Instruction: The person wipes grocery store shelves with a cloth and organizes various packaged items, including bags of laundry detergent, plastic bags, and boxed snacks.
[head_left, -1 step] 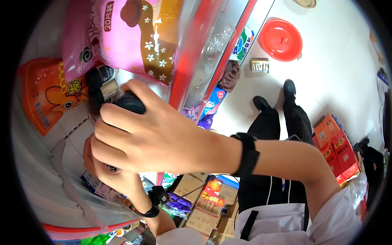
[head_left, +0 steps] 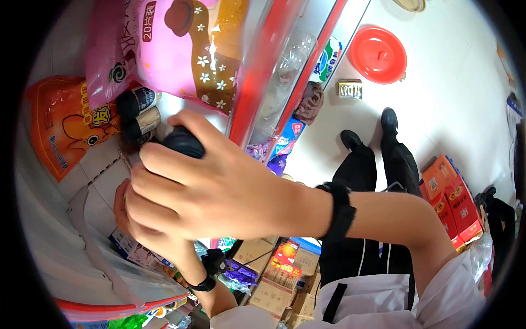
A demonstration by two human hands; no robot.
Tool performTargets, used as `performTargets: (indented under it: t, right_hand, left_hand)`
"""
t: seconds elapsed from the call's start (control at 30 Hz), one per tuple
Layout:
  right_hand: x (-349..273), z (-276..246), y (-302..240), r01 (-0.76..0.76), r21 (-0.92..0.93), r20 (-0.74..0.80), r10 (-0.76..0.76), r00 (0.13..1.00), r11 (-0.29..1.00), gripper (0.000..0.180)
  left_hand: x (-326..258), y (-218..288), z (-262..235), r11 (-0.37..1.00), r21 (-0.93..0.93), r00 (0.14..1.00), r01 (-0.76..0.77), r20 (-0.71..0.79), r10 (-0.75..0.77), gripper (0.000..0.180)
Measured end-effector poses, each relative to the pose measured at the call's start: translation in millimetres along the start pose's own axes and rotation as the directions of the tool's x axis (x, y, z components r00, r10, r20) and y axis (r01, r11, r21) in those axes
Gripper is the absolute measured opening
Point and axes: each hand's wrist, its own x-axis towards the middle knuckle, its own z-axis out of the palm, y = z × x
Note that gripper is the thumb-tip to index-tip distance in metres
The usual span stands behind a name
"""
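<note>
Gripping a dark-capped bottle [head_left: 183,141], the right hand [head_left: 219,192] wraps its fingers around it, just below the pink bag [head_left: 181,49]. Left hand [head_left: 145,230] sits under the right, mostly hidden; its grip cannot be told. Two more bottles [head_left: 137,112] lie beside the pink bag, right of an orange bag [head_left: 66,123].

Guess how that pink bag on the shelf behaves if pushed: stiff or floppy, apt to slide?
The pink bag looks like soft glossy film with creases, so it likely flexes rather than moves as a block. Its shiny skin probably slides easily. It leans over the dark-capped bottles, so a push may tip it onto them.
</note>
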Motion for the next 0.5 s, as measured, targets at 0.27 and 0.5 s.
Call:
performTargets:
  t: [0.27, 0.5]
  right_hand:
    - [-26, -77, -11, -0.101, -0.051, -0.020, 0.100, 0.995, 0.994, 0.023]
    - [-92, -164, 9, -0.189, -0.172, 0.343, 0.239, 0.908, 0.967, 0.031]
  left_hand:
    - [-18, 24, 1, 0.917, 0.207, 0.925, -0.340, -0.102, 0.366, 0.052]
    - [-93, 38, 13, 0.884, -0.065, 0.872, -0.464, 0.140, 0.468, 0.074]
